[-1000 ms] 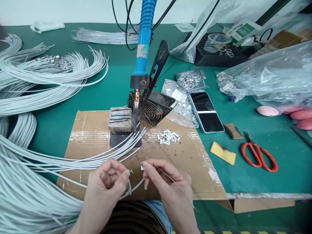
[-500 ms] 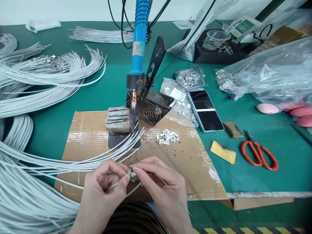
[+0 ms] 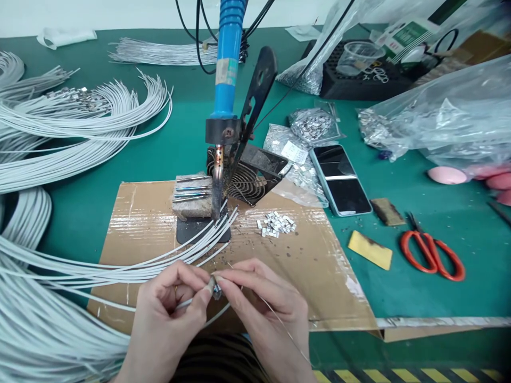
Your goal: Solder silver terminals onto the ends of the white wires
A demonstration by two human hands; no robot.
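My left hand (image 3: 170, 314) pinches the end of a thin white cable (image 3: 187, 303) between thumb and forefinger. My right hand (image 3: 263, 306) pinches a small metal clip (image 3: 217, 290) and presses it against that cable end; a thin solder wire (image 3: 279, 324) runs back under the right palm. Both hands meet over the front of a taped cardboard sheet (image 3: 319, 266). A blue-handled soldering iron (image 3: 225, 90) stands tip-down in its stand just behind. A small heap of metal clips (image 3: 276, 224) lies on the cardboard, right of the iron's tip.
Bundles of white cables (image 3: 59, 138) cover the left side of the green mat. A small fan (image 3: 243, 181), a phone (image 3: 340, 180), bags of clips (image 3: 313, 125), a yellow sponge (image 3: 370, 250) and red scissors (image 3: 433, 254) lie to the right.
My hands were apart a second ago, the right one holding the clip near the cable end. They have come together and now stay joined at the cable tip.
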